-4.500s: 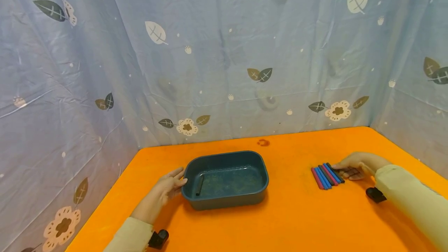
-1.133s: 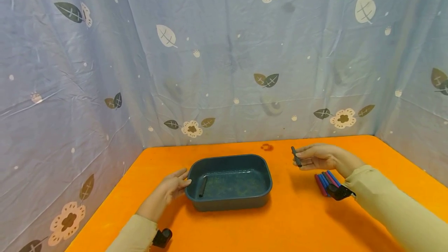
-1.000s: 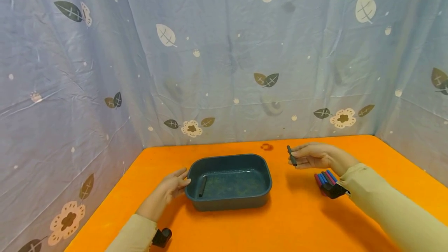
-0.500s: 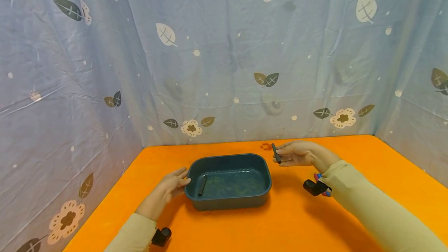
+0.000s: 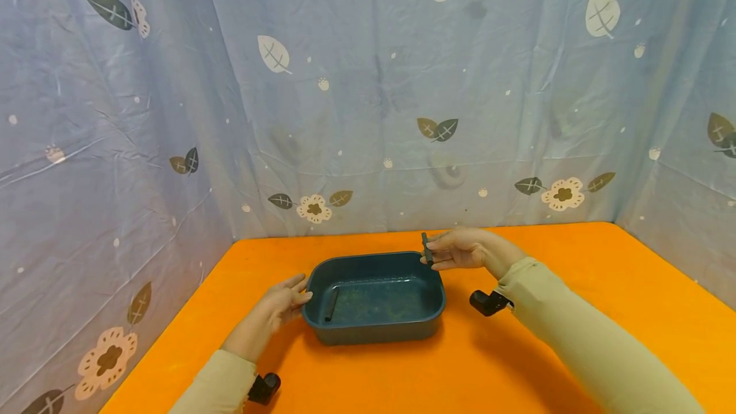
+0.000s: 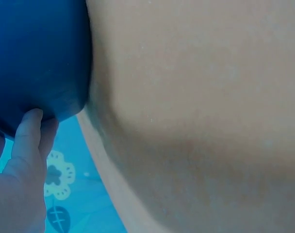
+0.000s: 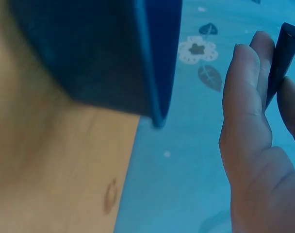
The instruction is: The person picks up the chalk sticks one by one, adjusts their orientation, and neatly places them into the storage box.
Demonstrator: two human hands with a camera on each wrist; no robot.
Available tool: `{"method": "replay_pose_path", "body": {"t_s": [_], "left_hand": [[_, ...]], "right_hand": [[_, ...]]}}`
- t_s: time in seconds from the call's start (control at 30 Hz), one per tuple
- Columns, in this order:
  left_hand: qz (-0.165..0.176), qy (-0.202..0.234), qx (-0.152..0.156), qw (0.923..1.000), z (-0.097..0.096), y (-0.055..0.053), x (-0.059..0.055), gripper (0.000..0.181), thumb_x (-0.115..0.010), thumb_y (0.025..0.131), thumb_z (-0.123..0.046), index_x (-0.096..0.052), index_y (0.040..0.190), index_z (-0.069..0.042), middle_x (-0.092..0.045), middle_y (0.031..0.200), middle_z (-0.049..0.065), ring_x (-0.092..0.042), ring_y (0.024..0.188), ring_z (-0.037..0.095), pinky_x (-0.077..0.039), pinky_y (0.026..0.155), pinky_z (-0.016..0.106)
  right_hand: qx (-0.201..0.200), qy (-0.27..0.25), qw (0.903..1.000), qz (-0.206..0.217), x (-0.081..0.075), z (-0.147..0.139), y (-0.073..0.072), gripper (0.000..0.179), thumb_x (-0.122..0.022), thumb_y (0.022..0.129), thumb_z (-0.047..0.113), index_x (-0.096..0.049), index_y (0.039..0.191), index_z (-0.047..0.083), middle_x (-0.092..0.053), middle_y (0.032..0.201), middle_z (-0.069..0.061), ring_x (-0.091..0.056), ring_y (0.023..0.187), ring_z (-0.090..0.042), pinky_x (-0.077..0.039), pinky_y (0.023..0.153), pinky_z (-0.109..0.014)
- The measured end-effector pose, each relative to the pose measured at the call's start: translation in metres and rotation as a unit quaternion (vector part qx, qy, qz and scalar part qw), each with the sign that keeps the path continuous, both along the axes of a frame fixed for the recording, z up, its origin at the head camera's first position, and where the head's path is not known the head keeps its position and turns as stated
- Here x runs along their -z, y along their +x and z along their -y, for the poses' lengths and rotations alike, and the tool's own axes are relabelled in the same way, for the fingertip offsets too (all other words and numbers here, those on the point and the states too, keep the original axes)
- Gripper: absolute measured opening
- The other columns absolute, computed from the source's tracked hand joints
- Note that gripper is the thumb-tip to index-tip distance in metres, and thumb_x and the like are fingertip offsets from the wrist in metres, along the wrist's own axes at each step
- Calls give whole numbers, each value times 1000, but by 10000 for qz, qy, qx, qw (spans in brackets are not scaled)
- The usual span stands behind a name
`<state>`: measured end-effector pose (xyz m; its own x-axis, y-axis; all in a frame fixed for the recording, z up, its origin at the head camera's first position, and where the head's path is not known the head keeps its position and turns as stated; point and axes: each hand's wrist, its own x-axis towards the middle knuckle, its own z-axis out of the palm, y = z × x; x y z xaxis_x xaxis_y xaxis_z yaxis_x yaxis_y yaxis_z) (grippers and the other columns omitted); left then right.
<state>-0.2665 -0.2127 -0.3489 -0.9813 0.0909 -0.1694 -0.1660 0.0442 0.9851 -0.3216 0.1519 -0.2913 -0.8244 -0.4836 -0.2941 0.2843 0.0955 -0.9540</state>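
Note:
My right hand (image 5: 462,249) pinches a black stick (image 5: 427,249), a short round rod with a flat end, between thumb and fingers. It holds the stick raised over the far right corner of a dark teal rectangular basin (image 5: 376,332). In the right wrist view, the stick (image 7: 285,51) stands tilted between the fingertips, apart from the basin (image 7: 84,53). My left hand (image 5: 275,308) rests against the basin's left end, fingers extended. In the left wrist view its fingers (image 6: 28,128) touch the outer wall. Another black stick (image 5: 331,304) lies inside the basin, near its left end.
The basin stands on an orange-covered table (image 5: 368,379). Patterned blue curtains (image 5: 356,101) enclose its back and sides. A black wrist camera (image 5: 489,303) hangs under the right sleeve (image 5: 552,312), another (image 5: 265,388) beside the left. The sleeve hides the coloured sticks seen earlier.
My right hand has picked a black stick from the row of coloured sticks and carried it left to the basin. The left hand has stayed at the basin's left end.

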Motion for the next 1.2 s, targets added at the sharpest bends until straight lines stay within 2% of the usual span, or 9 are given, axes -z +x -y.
{"method": "replay_pose_path", "body": {"t_s": [0.37, 0.53, 0.63, 0.73, 0.8, 0.87, 0.93, 1.0, 1.2], "left_hand": [[9, -85, 62, 9999, -1, -1, -2, 67, -49, 97, 7, -11, 152, 8, -17, 155, 30, -60, 107, 23, -51, 86, 32], [14, -63, 66, 10000, -2, -1, -3, 67, -49, 97, 8, -11, 151, 9, -17, 155, 30, -51, 122, 34, -51, 86, 32], [17, -127, 81, 9999, -3, 0, -3, 66, -48, 97, 8, -11, 151, 9, -17, 154, 30, -41, 131, 40, -50, 87, 33], [18, -203, 2, 9998, -3, 0, -3, 65, -48, 97, 8, -13, 151, 9, -19, 154, 29, -41, 130, 42, -51, 86, 33], [13, -208, 5, 9998, -2, 0, -2, 65, -48, 97, 8, -12, 151, 9, -19, 154, 30, -43, 129, 40, -51, 85, 32], [9, -213, -35, 9998, -2, 0, -1, 65, -49, 97, 8, -14, 151, 10, -21, 153, 29, -47, 126, 39, -52, 83, 32], [18, -204, -18, 9998, -2, -1, -1, 65, -50, 97, 7, -14, 151, 10, -21, 153, 30, -49, 124, 37, -52, 82, 31], [35, -220, -9, 9998, -2, -1, -1, 66, -51, 97, 7, -13, 151, 9, -21, 153, 29, -51, 122, 37, -52, 81, 30], [63, -227, -26, 9997, -2, -1, -2, 66, -50, 97, 6, -12, 152, 8, -19, 154, 29, -49, 124, 39, -52, 81, 30]], "right_hand": [[-163, 54, 9998, -36, -8, 21, -5, 18, -44, 104, 7, -49, 115, -6, -67, 91, -8, -66, 86, -16, -51, 90, -36], [-363, 27, 9993, -2, -10, 31, -10, 12, -43, 104, 6, -53, 105, -2, -66, 89, -7, -66, 84, -15, -52, 87, -33], [-380, 69, 9992, 48, -12, 40, -13, 10, -44, 103, 5, -53, 103, 0, -64, 97, -10, -65, 86, -16, -52, 89, -32], [-310, 100, 9994, 114, -14, 50, -15, 19, -44, 103, 4, -49, 118, -5, -57, 120, -23, -63, 101, -25, -48, 95, -35], [-272, 91, 9994, 192, -14, 58, -17, 35, -44, 103, 4, -38, 136, -8, -44, 138, -28, -55, 117, -33, -44, 100, -38], [-238, 119, 9992, 282, -14, 65, -18, 50, -44, 103, 5, -24, 147, -8, -30, 148, -29, -41, 131, -38, -39, 105, -41], [-148, 151, 9990, 383, -12, 72, -20, 58, -44, 103, 5, -14, 151, -6, -25, 151, -29, -31, 137, -41, -36, 107, -44], [-40, 176, 9988, 446, -10, 78, -21, 62, -46, 102, 4, -12, 152, -6, -21, 152, -29, -27, 138, -42, -36, 107, -45], [67, 161, 9985, 524, -3, 96, -27, 58, -47, 100, 0, -17, 150, -9, -23, 151, -30, -26, 138, -42, -36, 107, -44]]}}
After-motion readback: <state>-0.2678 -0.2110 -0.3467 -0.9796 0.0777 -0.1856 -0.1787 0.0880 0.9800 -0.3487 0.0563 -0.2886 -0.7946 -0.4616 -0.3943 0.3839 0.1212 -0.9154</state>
